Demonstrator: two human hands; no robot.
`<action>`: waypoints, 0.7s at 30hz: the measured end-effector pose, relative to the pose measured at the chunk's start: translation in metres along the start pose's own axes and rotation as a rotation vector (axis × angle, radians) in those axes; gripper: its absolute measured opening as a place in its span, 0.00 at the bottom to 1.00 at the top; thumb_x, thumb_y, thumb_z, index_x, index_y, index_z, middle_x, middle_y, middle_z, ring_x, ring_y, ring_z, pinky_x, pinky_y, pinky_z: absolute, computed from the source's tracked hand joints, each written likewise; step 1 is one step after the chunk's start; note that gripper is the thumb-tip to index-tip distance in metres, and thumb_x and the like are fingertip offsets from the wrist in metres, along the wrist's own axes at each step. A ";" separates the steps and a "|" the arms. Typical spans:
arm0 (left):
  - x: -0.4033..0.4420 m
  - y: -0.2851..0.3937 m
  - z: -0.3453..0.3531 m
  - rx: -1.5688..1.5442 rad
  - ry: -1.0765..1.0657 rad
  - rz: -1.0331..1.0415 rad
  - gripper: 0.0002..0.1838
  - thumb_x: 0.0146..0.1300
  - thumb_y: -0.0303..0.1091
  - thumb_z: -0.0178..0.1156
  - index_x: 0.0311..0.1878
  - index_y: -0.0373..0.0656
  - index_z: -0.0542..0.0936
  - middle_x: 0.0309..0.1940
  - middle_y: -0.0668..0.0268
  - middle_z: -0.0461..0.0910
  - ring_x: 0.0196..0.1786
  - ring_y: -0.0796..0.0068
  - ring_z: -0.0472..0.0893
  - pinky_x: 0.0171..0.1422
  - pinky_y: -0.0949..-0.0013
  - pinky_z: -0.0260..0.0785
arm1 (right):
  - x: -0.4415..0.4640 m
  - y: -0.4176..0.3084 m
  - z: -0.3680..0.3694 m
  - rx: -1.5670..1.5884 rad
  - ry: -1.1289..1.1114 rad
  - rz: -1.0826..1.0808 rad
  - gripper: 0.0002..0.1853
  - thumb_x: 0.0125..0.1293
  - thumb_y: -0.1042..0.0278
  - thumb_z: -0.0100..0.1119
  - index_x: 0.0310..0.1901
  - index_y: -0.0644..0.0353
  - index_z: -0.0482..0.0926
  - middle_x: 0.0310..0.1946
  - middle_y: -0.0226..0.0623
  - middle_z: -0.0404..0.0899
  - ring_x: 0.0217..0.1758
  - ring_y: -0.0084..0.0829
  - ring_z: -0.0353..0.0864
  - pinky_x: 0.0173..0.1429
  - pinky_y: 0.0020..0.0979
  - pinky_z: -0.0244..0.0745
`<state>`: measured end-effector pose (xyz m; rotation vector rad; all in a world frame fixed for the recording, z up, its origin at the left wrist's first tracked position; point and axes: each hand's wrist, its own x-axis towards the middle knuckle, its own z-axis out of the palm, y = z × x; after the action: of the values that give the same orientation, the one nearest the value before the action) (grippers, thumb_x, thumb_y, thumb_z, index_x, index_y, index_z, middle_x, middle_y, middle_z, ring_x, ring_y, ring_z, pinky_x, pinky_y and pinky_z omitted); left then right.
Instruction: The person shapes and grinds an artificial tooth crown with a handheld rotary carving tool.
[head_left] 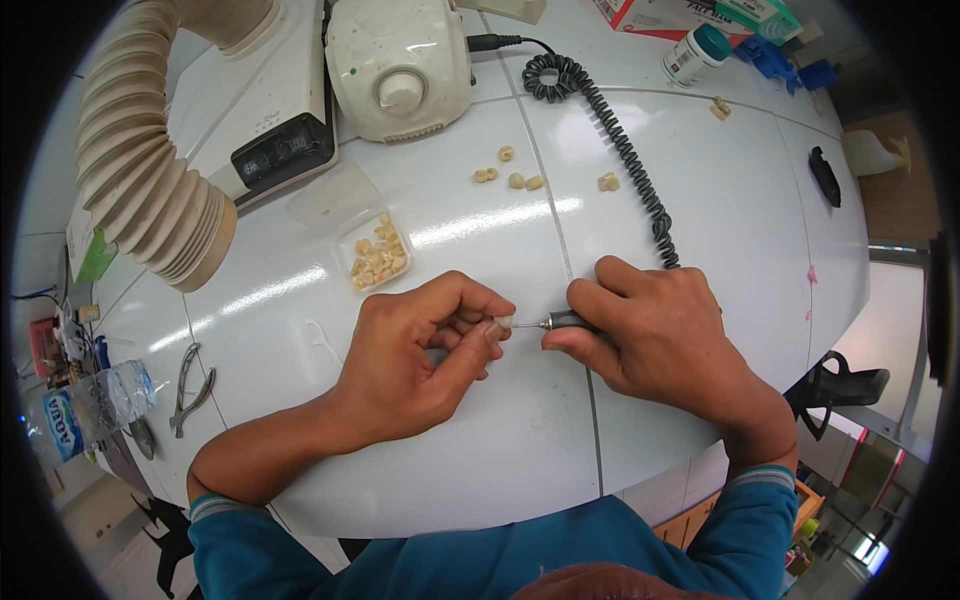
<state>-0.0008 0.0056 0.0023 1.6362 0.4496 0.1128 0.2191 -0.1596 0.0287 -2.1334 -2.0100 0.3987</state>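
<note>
Between its thumb and fingertips, my left hand (425, 355) pinches a small whitish piece (504, 322), mostly covered by the fingers. My right hand (655, 335) is closed around a dark rotary handpiece (570, 320), whose thin metal bit points left and reaches the piece. A coiled black cord (625, 145) runs from the handpiece area up to a white control unit (400, 65) with a round knob. Above my left hand, an open clear box (400, 270) holds several yellowish tooth-like pieces. More such pieces (516, 181) lie loose on the table beyond the hands.
A ribbed beige hose (150, 150) hangs over a white machine (255, 110) at the upper left. Pliers (190, 390) and a plastic bottle (95, 405) lie left. A green-capped jar (697, 55), blue pieces (770, 62) and a black object (825, 177) are at the upper right.
</note>
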 end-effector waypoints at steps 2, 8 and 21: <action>0.000 0.000 0.000 0.000 0.000 -0.003 0.08 0.83 0.21 0.62 0.59 0.29 0.84 0.47 0.55 0.92 0.47 0.73 0.94 0.45 0.73 0.89 | 0.000 0.000 0.000 0.000 -0.002 0.000 0.25 0.81 0.37 0.68 0.39 0.54 0.86 0.28 0.33 0.79 0.20 0.38 0.82 0.23 0.40 0.73; 0.000 0.000 0.000 -0.005 0.003 -0.004 0.08 0.83 0.21 0.62 0.59 0.29 0.84 0.48 0.55 0.92 0.47 0.73 0.94 0.44 0.74 0.88 | 0.000 0.000 0.000 0.007 0.001 -0.004 0.25 0.81 0.37 0.68 0.39 0.54 0.86 0.28 0.33 0.79 0.20 0.37 0.82 0.23 0.40 0.72; 0.000 0.000 0.000 0.007 0.000 0.000 0.08 0.83 0.21 0.63 0.59 0.29 0.84 0.47 0.54 0.92 0.47 0.73 0.95 0.43 0.74 0.88 | 0.000 0.000 0.000 0.011 -0.009 0.006 0.25 0.80 0.36 0.68 0.40 0.54 0.87 0.28 0.33 0.79 0.20 0.37 0.82 0.24 0.40 0.72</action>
<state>-0.0010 0.0057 0.0027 1.6426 0.4506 0.1109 0.2192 -0.1595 0.0290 -2.1351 -2.0025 0.4190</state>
